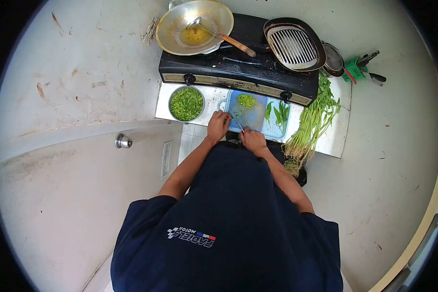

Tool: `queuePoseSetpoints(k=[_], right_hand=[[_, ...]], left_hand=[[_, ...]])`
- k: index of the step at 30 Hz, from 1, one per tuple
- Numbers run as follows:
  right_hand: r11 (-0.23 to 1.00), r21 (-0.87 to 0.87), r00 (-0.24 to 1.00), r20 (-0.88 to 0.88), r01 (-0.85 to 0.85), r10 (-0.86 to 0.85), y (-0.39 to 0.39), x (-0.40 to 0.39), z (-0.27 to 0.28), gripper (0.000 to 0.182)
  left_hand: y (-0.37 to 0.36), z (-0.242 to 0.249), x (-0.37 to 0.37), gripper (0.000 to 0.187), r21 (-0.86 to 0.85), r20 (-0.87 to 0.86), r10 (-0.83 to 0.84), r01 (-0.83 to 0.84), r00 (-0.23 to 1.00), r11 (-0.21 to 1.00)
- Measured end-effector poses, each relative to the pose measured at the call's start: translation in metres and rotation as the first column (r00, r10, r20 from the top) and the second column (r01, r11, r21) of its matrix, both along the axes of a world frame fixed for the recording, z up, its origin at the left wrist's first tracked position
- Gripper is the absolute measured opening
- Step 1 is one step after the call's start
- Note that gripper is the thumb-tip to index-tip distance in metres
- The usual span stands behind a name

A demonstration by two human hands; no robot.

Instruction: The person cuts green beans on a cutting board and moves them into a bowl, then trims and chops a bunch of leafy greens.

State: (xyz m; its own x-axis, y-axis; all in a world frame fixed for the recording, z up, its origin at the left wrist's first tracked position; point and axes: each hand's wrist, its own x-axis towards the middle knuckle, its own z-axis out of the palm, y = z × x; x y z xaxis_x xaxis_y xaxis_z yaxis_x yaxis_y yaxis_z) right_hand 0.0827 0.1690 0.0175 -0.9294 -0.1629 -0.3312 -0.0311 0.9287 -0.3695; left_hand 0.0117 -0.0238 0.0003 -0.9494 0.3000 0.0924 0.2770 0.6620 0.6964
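My right hand (253, 141) is closed round the handle of a knife (235, 120), whose thin blade slants up and left across the cutting board (250, 121). At the board's left edge, close to the blade's tip, my left hand (219, 126) has its fingers curled together; what they hold, if anything, is too small to make out. A small heap of chopped green pieces (246, 100) lies on the upper part of the board. To its right, whole green chilies (280, 114) rest in a light blue tray (278, 134). Left of the board stands a round bowl of chopped greens (186, 103).
Behind the board is a black gas stove (233, 73) bearing a wok (163, 36) with a ladle (236, 45) and a grill pan (293, 46). Long leafy greens with roots (312, 121) lie at the right. A green basket (354, 70) holds utensils by the wall.
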Motion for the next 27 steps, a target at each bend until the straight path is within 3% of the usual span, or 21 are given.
queuePoseSetpoints(k=[7, 24, 27], right_hand=[[0.998, -0.038, 0.999, -0.014, 0.044, -0.044, 0.001, 0.000, -0.009, 0.041], [0.999, -0.029, 0.999, -0.030, -0.043, 0.042, -0.006, -0.013, -0.008, 0.034], [0.998, -0.051, 0.996, -0.086, -0.038, 0.033, -0.004, -0.010, -0.011, 0.035]], left_hand=[[0.002, -0.005, -0.002, 0.010, -0.006, -0.051, -0.035, 0.035, 0.998, 0.999], [-0.001, 0.002, -0.003, 0.007, -0.028, -0.039, -0.065, 0.064, 0.997, 0.998], [-0.002, 0.003, -0.004, 0.008, -0.018, -0.118, -0.082, 0.080, 0.990, 0.997]])
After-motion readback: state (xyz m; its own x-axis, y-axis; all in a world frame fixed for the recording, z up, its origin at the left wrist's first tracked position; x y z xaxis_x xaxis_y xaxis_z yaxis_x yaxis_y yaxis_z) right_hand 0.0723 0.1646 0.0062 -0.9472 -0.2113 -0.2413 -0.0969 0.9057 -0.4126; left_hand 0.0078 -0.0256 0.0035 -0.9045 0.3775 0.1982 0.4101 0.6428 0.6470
